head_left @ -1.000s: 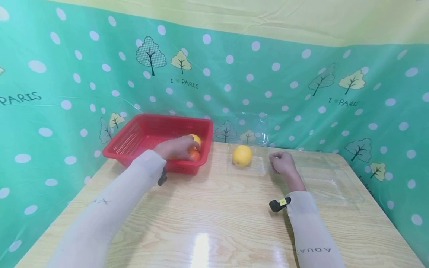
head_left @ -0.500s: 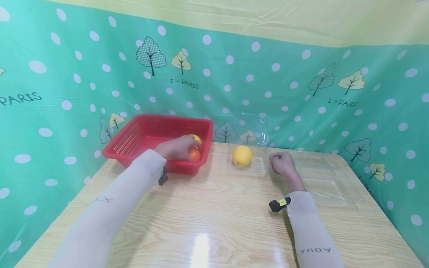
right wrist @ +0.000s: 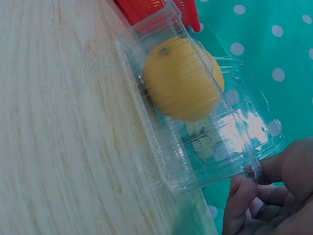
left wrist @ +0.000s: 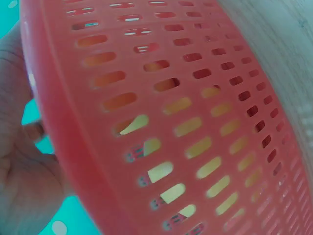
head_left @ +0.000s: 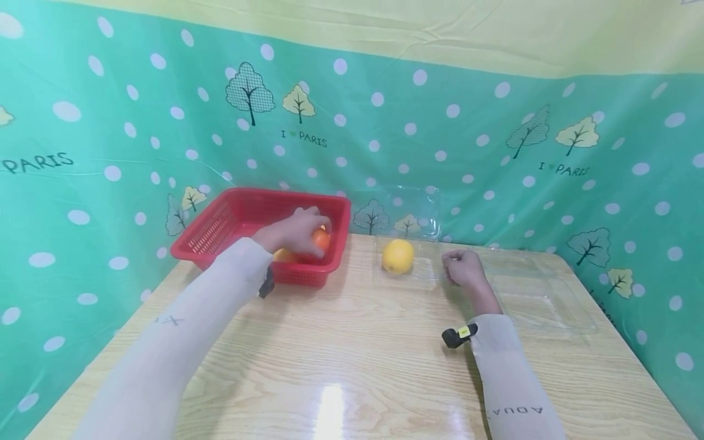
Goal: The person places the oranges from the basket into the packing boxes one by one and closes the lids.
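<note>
In the head view, my left hand (head_left: 299,232) is inside the red plastic basket (head_left: 258,194), its fingers curled round a red-orange round fruit (head_left: 321,243). A yellow fruit (head_left: 285,256) shows below that hand. Through the basket slots in the left wrist view, orange and yellow surfaces appear, while part of the left hand (left wrist: 29,171) shows beyond the rim. My right hand (head_left: 463,267) pinches the edge of a clear hinged plastic box (right wrist: 183,178) between thumb and finger. One yellow-orange orange (right wrist: 181,78) sits in the box, at the end away from that hand.
Another clear plastic container (head_left: 541,302) lies to the right, past my right forearm. The box's clear lid (head_left: 420,211) stands raised against the polka-dot curtain (head_left: 379,140). All of this rests on a wooden table (head_left: 357,348).
My left hand has risen slightly and spread round the red-orange fruit, which now sits a little higher. A yellow fruit has come into sight below the hand. The right hand stays put.
</note>
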`<state>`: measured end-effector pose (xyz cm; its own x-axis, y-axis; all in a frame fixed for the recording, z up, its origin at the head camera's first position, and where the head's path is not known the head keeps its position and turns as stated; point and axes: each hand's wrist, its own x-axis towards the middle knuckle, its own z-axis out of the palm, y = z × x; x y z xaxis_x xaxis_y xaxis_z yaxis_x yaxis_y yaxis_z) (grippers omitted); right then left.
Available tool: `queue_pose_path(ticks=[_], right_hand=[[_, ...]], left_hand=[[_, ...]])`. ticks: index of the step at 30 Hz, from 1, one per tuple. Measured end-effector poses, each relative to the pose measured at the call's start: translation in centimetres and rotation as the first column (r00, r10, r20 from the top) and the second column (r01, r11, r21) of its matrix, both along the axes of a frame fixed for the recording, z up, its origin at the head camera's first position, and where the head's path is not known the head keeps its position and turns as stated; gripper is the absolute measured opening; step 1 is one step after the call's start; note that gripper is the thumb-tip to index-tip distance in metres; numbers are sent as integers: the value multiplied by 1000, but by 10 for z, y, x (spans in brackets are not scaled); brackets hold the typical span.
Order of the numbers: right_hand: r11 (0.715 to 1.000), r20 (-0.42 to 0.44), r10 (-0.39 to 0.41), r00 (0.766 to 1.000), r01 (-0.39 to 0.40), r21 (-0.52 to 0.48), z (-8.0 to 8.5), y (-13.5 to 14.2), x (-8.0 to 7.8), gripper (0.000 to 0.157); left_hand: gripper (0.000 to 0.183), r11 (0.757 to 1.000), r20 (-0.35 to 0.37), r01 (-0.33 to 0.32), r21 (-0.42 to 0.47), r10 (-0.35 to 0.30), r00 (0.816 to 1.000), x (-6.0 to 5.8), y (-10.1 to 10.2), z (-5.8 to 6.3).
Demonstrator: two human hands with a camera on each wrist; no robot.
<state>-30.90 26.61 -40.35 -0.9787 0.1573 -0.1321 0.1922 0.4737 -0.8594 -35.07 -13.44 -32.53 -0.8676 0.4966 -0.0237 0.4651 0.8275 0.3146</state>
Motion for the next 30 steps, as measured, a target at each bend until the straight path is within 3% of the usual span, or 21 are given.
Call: queue_pose_path(ticks=[5, 10, 20, 24, 30], right_hand=[[1000, 8, -3, 1000, 3, 0, 0, 0, 1, 40], [1000, 2, -7, 1000, 7, -4, 0, -1, 0, 39], [1000, -11, -3, 1000, 3, -14, 0, 0, 0, 39], [1000, -7, -8, 1000, 8, -20, -1, 0, 0, 38], [1000, -10, -4, 1000, 4, -22, -1, 0, 0, 38]], left_hand=[[70, 999, -23, -28, -20, 27, 999, -2, 3, 9], [68, 999, -42, -17, -46, 15, 999, -4, 10, 21], [55, 991, -166, 79, -107, -96, 981, -12, 36, 47], [51, 992, -192, 105, -73, -117, 974, -15, 50, 50], [54, 992, -210, 125, -30, -128, 969, -24, 71, 46]])
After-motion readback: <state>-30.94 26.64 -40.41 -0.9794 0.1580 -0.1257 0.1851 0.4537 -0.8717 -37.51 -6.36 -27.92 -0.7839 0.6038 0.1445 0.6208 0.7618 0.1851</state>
